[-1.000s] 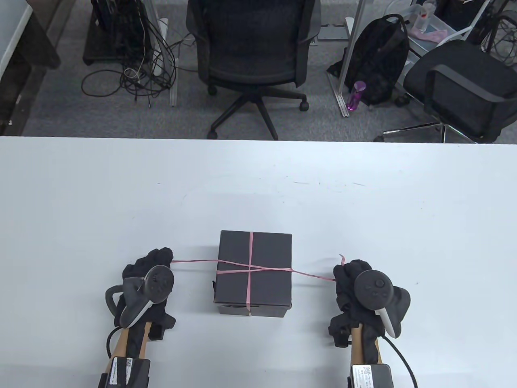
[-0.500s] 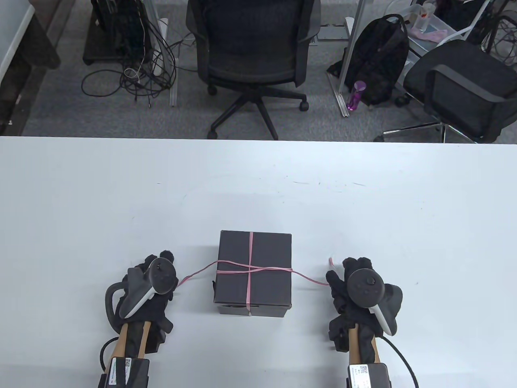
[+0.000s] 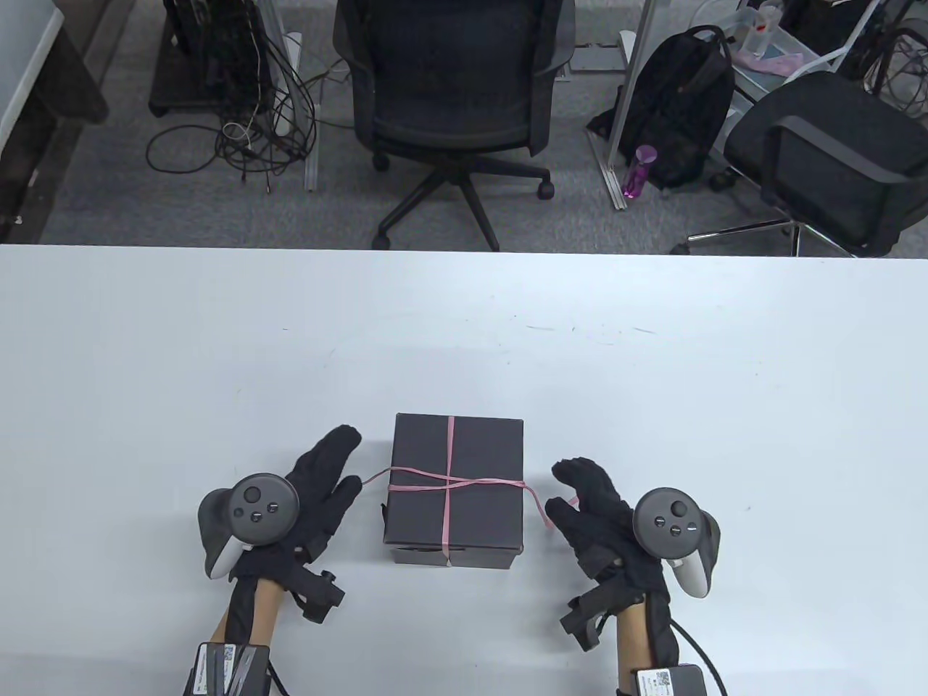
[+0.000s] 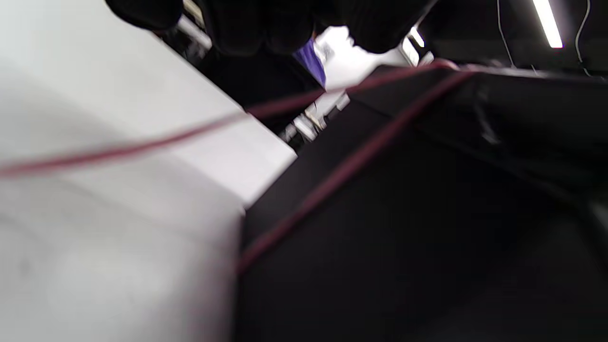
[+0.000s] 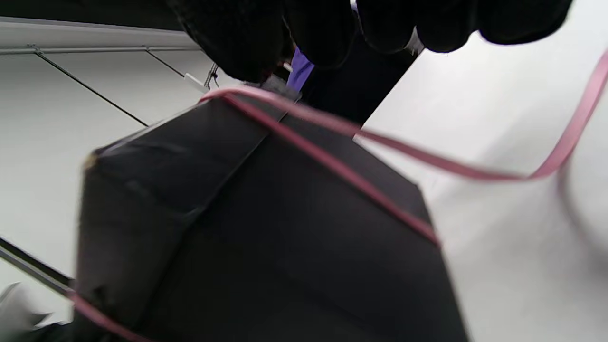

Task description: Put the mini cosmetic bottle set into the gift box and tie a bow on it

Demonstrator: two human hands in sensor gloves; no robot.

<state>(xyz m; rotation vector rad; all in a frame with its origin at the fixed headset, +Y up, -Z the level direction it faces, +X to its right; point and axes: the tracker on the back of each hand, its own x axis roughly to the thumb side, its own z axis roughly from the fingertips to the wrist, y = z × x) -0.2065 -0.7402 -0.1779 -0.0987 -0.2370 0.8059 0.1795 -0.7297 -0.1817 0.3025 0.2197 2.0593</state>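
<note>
Flanking the box [image 3: 457, 487] on the surface [image 3: 464, 341], the left hand [image 3: 312, 493] and right hand [image 3: 594, 511] lie with fingers released, probably readying the bow; the ribbon [image 3: 449, 484] is crossed on the lid, ends slack. Left wrist view: blurred ribbon [image 4: 142, 145] beside the box [image 4: 427, 213]. Right wrist view: ribbon end [image 5: 475, 171] sagging free. Bottles are unseen, presumably inside.

Left hand [image 3: 319, 486] and right hand [image 3: 591, 507] flat, fingers extended; palms down
</note>
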